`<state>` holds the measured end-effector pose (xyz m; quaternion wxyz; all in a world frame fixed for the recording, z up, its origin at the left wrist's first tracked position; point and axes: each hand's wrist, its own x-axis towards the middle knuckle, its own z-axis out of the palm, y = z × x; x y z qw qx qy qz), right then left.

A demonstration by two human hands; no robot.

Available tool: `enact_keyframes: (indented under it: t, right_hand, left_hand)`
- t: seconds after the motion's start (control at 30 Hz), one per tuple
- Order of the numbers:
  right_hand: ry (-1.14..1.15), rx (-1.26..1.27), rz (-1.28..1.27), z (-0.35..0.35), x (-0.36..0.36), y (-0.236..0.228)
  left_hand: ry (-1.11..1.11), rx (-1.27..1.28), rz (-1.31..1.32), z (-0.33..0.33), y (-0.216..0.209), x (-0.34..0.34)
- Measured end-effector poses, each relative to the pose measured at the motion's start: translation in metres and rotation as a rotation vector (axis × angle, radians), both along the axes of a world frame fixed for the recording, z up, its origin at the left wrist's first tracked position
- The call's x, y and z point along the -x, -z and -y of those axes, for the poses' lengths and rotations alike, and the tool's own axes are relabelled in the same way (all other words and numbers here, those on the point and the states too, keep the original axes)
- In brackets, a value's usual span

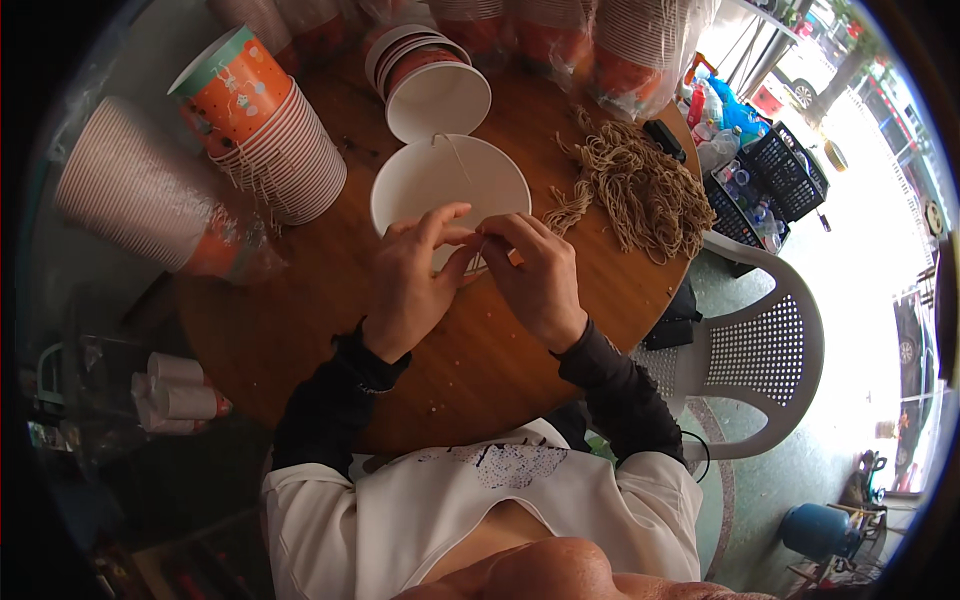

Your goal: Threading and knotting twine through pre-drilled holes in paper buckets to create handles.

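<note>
A white-lined paper bucket stands open side up on the round wooden table, tilted toward me. A thin cord hangs over its far rim into the inside. At the near rim, my left hand and my right hand meet with thumbs and forefingers pinched together. What lies between the fingertips is too small to make out. My hands cover part of the near rim and wall. To the right of the bucket lies a tangled heap of tan cords.
Several loose buckets lean behind the bucket. A tall nested stack of orange buckets and a plastic-wrapped stack stand left. More wrapped stacks line the table's far edge. A plastic chair and black crates are at the right.
</note>
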<state>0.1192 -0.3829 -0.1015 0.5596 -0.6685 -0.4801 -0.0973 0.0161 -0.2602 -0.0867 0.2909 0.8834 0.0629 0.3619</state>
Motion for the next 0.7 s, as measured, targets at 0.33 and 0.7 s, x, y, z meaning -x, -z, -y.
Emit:
enact_keyframes:
  t: [0.33,0.7]
  right_hand:
    - [-0.019,0.042,0.01,-0.003,0.006,-0.003]
    - [0.202,0.039,0.471,0.01,-0.023,-0.03]
  left_hand:
    - [0.109,0.168,-0.066,-0.008,0.007,-0.004]
    - [0.27,0.557,-0.14,-0.02,-0.002,-0.012]
